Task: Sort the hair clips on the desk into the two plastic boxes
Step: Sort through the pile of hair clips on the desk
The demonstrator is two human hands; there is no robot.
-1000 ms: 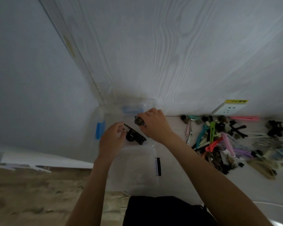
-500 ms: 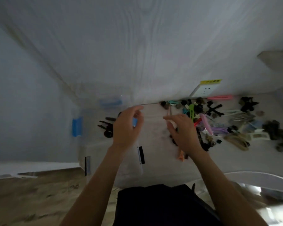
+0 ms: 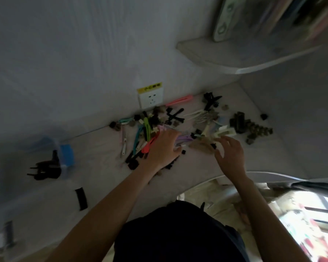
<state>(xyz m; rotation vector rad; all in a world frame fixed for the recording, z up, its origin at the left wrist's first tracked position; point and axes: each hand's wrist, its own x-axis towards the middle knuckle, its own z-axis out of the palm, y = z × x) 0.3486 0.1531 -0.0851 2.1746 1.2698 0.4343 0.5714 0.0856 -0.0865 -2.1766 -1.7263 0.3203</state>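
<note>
White desk point(image 3: 95, 186) runs back to a wood-grain wall; dim, blurry wide-angle view.

Nearest: clear plastic box point(image 3: 64, 173) at left, blue latches, with a few black claw clips point(image 3: 45, 168) inside. It's well apart from the loose clips. Can't tell from this view whether that's one box or two, since the walls are see-through and smeared.

Mid: both hands are in the clip pile.
- left hand point(image 3: 164, 148) lies palm-down on the pile's near-left edge, fingers extended over the purple clips point(image 3: 183, 139), beside the coral clip point(image 3: 150, 145). No closed grip visible. Whether a fingertip has anything pinched underneath, can't tell.
- right hand point(image 3: 230, 154) hovers with fingers spread and loosely curved, tips just beside a white clip point(image 3: 225, 131) and a beige fuzzy clip point(image 3: 203, 145). Nothing in it that I can see.

Far: rest of pile: green clip point(image 3: 146, 127), teal clips, black cross-shaped clips point(image 3: 173, 116), pink clip point(image 3: 180, 100) against the wall, dark brown clips point(image 3: 252, 127) at right. Wall socket point(image 3: 151, 98) behind. Shelf above right.

Step, as I read it: selection/pick phase, most clips unsorted.

Next: close on one clip per hand, isolate it from tangled neighbours, decide type, carry left to the matching box. Long reach for the right hand.
</note>
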